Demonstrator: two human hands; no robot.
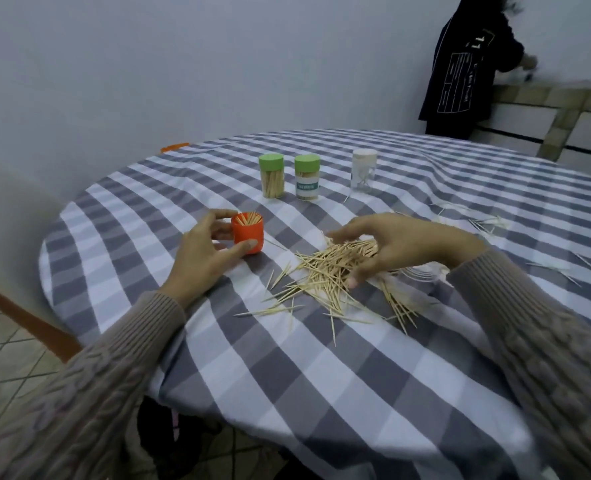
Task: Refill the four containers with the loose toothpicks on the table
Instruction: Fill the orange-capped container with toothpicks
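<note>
My left hand (204,249) grips an open orange container (248,234) that stands upright with toothpicks in it. My right hand (387,245) reaches down onto a heap of loose toothpicks (325,282) and its fingers curl round a bunch of them. Behind stand two clear containers with green lids, the left one (271,175) and the labelled one (307,177), both holding toothpicks. A clear container with a white lid (364,169) stands further right. More stray toothpicks (484,223) lie at the right.
The round table (356,375) wears a grey and white checked cloth. A person in a dark top (467,64) stands at the back right by a tiled counter. A chair edge (27,320) shows at the left.
</note>
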